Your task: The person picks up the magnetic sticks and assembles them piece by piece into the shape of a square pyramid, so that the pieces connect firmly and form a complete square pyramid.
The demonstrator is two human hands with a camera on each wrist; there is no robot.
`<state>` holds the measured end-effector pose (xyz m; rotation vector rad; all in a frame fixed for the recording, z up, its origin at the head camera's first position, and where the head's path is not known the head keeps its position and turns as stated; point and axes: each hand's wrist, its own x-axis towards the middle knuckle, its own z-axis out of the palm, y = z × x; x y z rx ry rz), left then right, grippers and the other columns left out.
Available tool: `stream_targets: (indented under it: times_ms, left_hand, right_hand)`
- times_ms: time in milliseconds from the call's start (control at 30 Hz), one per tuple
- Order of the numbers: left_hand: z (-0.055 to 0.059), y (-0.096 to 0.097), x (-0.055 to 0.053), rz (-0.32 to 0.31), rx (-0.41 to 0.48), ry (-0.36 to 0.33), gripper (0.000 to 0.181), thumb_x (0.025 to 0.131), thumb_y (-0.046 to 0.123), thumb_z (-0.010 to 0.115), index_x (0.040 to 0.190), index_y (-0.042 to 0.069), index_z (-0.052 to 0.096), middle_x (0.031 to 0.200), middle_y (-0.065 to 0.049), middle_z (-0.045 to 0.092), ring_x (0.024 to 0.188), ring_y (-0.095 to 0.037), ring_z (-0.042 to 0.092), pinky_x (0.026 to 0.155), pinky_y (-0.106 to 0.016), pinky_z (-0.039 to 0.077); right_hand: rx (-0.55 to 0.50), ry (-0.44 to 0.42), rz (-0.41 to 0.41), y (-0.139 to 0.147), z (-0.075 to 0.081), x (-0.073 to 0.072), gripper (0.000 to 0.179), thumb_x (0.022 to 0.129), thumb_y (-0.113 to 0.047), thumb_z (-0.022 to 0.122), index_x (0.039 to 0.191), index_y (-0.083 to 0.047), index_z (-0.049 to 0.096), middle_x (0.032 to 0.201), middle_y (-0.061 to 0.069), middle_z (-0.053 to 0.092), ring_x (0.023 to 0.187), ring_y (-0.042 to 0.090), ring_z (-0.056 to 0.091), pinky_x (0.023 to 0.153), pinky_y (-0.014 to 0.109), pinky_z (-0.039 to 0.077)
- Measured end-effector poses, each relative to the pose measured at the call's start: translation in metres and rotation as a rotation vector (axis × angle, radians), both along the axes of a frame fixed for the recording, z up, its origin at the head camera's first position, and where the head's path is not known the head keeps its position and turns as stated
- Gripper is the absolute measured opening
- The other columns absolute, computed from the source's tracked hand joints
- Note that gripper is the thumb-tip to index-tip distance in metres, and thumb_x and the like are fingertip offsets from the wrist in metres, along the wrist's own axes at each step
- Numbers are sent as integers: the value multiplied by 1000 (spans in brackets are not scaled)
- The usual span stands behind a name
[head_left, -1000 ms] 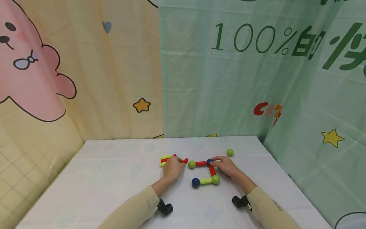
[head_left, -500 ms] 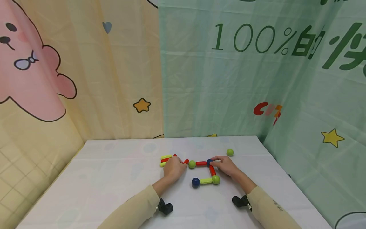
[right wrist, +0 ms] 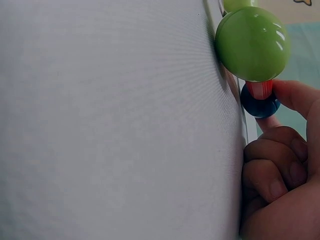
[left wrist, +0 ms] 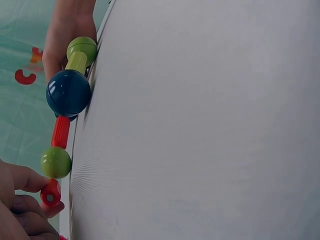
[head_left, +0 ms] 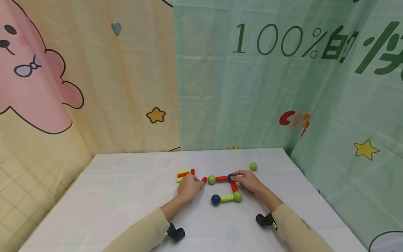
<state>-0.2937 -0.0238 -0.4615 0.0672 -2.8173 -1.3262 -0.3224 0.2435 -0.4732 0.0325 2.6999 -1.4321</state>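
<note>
My left hand (head_left: 189, 188) pinches a red rod (left wrist: 50, 194) between thumb and finger. The rod's far end meets or nearly meets a green ball (head_left: 211, 180). From that ball a second red rod (head_left: 221, 179) runs to a dark blue ball (head_left: 230, 177), which my right hand (head_left: 247, 181) pinches, its other fingers curled in the right wrist view. Another red rod (head_left: 234, 186) joins the held ball to a nearer green ball (right wrist: 253, 44). A yellow-green rod (head_left: 227, 198) continues to a second blue ball (left wrist: 68, 93), the chain's near end.
Beside my left hand lie loose rods: yellow-green (head_left: 183, 172), red (head_left: 183, 175) and a separate red one (head_left: 192, 172), with more partly hidden. One loose green ball (head_left: 253, 166) is beyond my right hand. Curtains hang behind the white table (head_left: 126, 196).
My left hand's red rod has shifted slightly nearer me and now lines up with the green ball. The left wrist and forearm have swung left. My right hand stays on the blue ball.
</note>
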Motion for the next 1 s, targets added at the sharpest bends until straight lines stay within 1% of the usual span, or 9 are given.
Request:
stream_targets:
  times_ms: [133,300,400,533,667,833,1000]
  left_hand:
    - [1,-3,4,-22,20,-14,19,88,27,76,79,10,74,74,-1,64,69,-19,57,58,-29,43]
    - [1,-1,10,-49,39,-38,19,88,27,76,78,11,75,70,-1,64,65,-19,56,57,-28,42]
    - [1,1,13,-64,52,-33,18,88,26,75,77,11,75,67,-1,65,63,-19,56,56,-28,40]
    - [2,4,14,-67,55,-27,19,88,26,75,76,11,75,67,-1,64,64,-19,56,56,-28,40]
    - [3,7,14,-63,67,-63,20,88,27,75,76,11,74,66,-2,64,63,-19,55,55,-28,39]
    - [5,11,15,-72,81,-107,23,88,28,76,72,11,71,64,-3,62,58,-18,50,50,-26,33]
    - [4,16,15,-85,125,-156,25,87,29,76,78,8,67,71,-6,63,64,-20,51,53,-28,35]
  right_hand:
    - [15,5,6,0,2,0,34,93,-32,71,119,-12,72,63,-2,38,62,18,42,59,28,32]
    - [22,8,12,0,1,-1,34,93,-33,70,120,-12,72,64,-2,39,64,18,43,61,28,32]
    - [15,11,13,0,1,-1,33,93,-32,70,119,-12,72,63,-2,39,63,18,43,60,28,32]
    - [6,8,9,0,1,-1,33,93,-31,70,119,-12,72,63,-2,40,62,17,43,59,28,32]
    - [2,2,8,1,1,-1,33,93,-31,71,120,-12,72,61,-2,41,60,17,43,58,27,32]
    - [9,4,19,1,1,1,36,92,-32,70,121,-10,71,61,-3,40,59,15,42,57,26,32]
    - [7,2,23,0,1,2,37,92,-32,70,122,-10,71,61,-3,40,59,15,42,57,26,32]
